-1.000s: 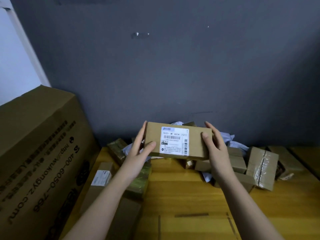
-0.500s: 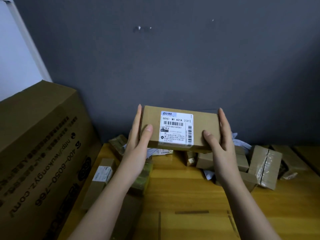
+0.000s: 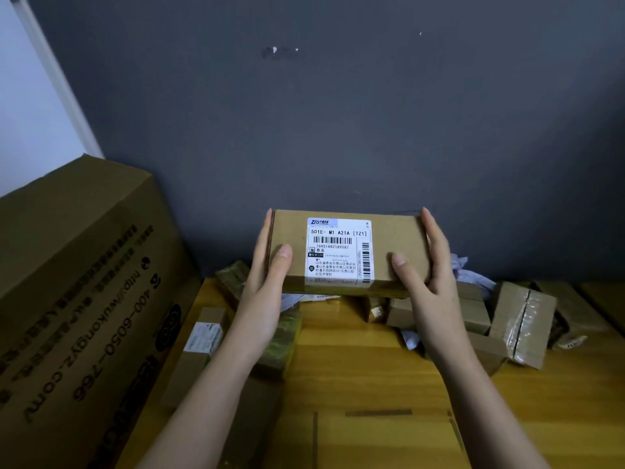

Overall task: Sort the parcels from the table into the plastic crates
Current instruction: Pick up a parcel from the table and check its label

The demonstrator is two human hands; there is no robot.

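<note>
A flat brown cardboard parcel [image 3: 399,248] with a white shipping label facing me is held up in the air above the wooden table [image 3: 355,367]. My left hand [image 3: 267,292] holds its left end, thumb on the front and fingers behind. My right hand [image 3: 429,282] holds the right end the same way. A pile of other brown parcels [image 3: 521,316] and a white bag lies on the table behind and to the right. No plastic crate is in view.
A big printed cardboard box [image 3: 77,299] stands at the left edge of the table. A narrow labelled box [image 3: 199,346] and a taped parcel [image 3: 284,340] lie beside it. A dark grey wall rises right behind the table.
Both hands have lifted the parcel up from just over the pile and tilted its label toward me. It sits higher and nearer than a second ago.
</note>
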